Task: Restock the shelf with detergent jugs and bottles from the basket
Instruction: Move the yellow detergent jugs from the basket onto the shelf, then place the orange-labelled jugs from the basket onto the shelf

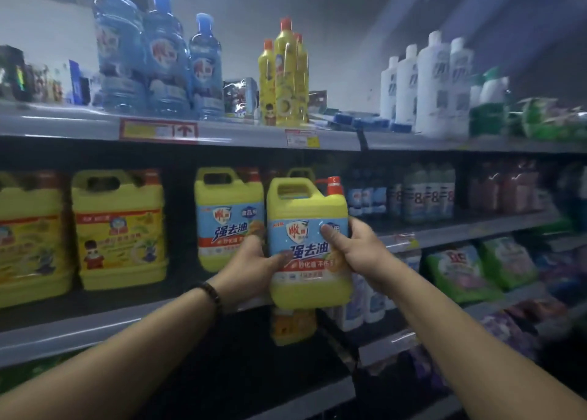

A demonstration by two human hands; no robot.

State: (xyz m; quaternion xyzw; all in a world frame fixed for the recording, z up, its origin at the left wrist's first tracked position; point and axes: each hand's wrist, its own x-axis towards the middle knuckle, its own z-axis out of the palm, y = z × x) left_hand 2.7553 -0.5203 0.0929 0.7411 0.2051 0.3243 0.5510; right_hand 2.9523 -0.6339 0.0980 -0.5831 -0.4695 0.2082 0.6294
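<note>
Held between left hand (254, 262) and right hand (355, 248): yellow jug (308, 244), light-blue label with blue characters, red-and-white logo, red band, red pump cap. Just left of the grip, a matching yellow jug (229, 216), same blue label. Further left, yellow jugs (119, 229) with yellow labels, red stripes. On the left wrist, dark beaded bracelet (211, 292). Above the grip: clear blue bottles (158, 57), blue caps; yellow bottles (284, 79), orange-red caps; white bottles (428, 82). Right of and below the grip, green bags (460, 270). Grey shelf edge (238, 136), red price tag (158, 130).

Both arms reach forward; left hand (254, 262) and right hand (355, 248) clasp inward, grip seemingly firm.
</note>
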